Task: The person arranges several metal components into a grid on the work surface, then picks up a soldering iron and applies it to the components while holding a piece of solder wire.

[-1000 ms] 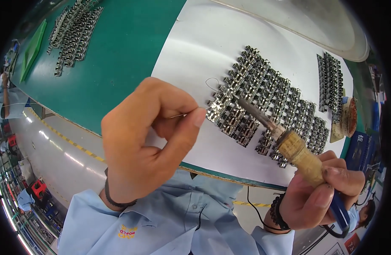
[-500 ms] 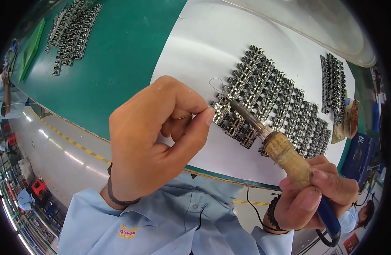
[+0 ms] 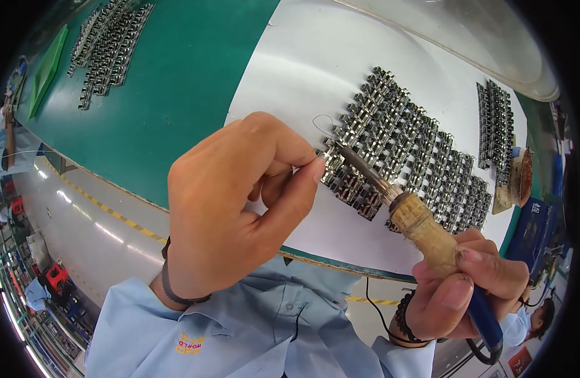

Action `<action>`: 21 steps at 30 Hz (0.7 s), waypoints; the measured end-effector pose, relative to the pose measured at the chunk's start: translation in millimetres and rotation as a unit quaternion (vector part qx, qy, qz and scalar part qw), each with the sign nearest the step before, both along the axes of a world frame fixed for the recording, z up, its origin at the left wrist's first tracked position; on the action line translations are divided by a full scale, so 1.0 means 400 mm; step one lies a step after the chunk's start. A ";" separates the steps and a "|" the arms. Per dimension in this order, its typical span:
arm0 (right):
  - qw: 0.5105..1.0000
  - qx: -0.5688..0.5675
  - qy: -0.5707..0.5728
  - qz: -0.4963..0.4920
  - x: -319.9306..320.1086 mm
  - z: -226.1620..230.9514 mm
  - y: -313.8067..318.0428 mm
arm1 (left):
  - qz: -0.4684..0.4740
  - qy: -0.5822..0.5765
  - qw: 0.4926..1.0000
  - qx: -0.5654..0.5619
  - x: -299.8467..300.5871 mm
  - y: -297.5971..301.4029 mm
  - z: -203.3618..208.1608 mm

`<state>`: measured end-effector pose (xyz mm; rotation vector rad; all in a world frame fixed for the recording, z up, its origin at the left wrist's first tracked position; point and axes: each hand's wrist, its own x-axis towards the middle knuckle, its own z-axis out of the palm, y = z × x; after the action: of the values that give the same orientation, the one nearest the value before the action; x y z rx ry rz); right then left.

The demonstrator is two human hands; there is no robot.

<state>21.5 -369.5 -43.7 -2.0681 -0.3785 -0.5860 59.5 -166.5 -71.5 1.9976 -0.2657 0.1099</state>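
Observation:
My left hand (image 3: 239, 201) is closed in a pinch on a thin solder wire (image 3: 278, 172), its fingertips at the left edge of a block of small metal-and-black electronic parts (image 3: 403, 145). A thin wire loop (image 3: 314, 121) shows just beyond those fingertips; whether it is the same wire I cannot tell. In my right hand (image 3: 472, 290) is a soldering iron (image 3: 422, 223) with a blue handle and a tan wrapped collar. Its dark tip points up and left, over the parts close to my left fingertips. Whether the tip touches a part cannot be made out.
White paper (image 3: 290, 75) lies under the parts on a green table (image 3: 176, 82). More part strips stand at the far left (image 3: 110, 50) and right (image 3: 494, 123). A round brown-rimmed container (image 3: 522, 176) sits at the right, near a blue box (image 3: 535, 230). A green tray (image 3: 48, 72) is far left.
My left hand has shifted slightly right with the wire. The soldering iron has moved a little left, so its tip and my left fingertips are closer together. The parts stay in place.

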 end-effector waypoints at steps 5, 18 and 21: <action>0.999 0.042 -0.015 -0.002 0.007 0.008 -0.006 | -0.002 -0.018 1.000 -0.013 -0.005 0.005 -0.003; 0.999 0.042 -0.006 0.002 0.016 0.005 -0.006 | 0.010 0.002 1.000 -0.017 -0.005 -0.006 -0.002; 0.999 0.040 -0.004 0.009 0.018 0.004 -0.007 | 0.012 0.005 1.000 -0.016 -0.004 -0.008 -0.004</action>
<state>28.9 -372.2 -42.0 -1.9842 -0.3723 -0.5896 57.8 -169.9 -73.0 1.9693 -0.2327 0.1191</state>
